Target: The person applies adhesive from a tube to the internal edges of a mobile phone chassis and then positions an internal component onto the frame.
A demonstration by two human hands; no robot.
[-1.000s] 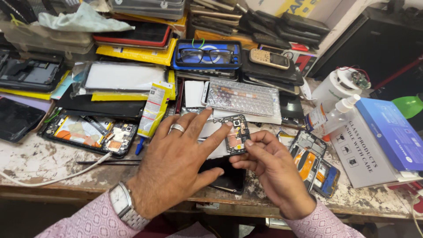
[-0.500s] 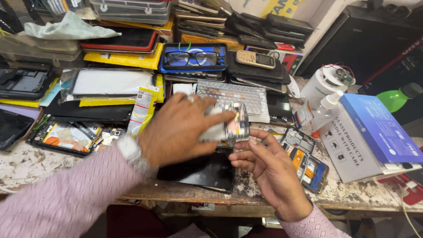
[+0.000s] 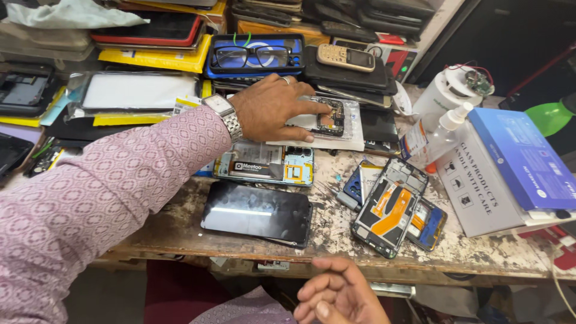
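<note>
1. Fingers [image 3: 312, 111] of the left hand [image 3: 273, 108] are laid over a small opened phone part [image 3: 324, 120], a dark frame with its board exposed, at the upper centre of the frame; it is pressed or pinched against a clear plastic sleeve [image 3: 351, 135], and whether it is truly gripped or only touched cannot be told.
2. Nothing is held by the right hand [image 3: 339, 297], which is kept loosely curled, palm up, at the bottom edge below the tabletop [image 3: 336, 234].
3. Just below the left hand, an opened phone back [image 3: 267, 163] with a pale battery and a blue-and-orange corner is seen lying flat; a black screen panel [image 3: 258, 214] lies nearer the front edge.
4. To the right, two more opened phone frames [image 3: 390, 207] with orange and blue insides are stacked at a slant, untouched.
5. A spray bottle [image 3: 435, 138] and white and blue boxes [image 3: 504, 174] are placed at the right; spectacles [image 3: 255, 56] are rested on a blue case at the top.
6. As a judgement: the work appears to be at a midpoint, with the part set down or being picked from the pile, every phone being open and none reassembled.
</note>
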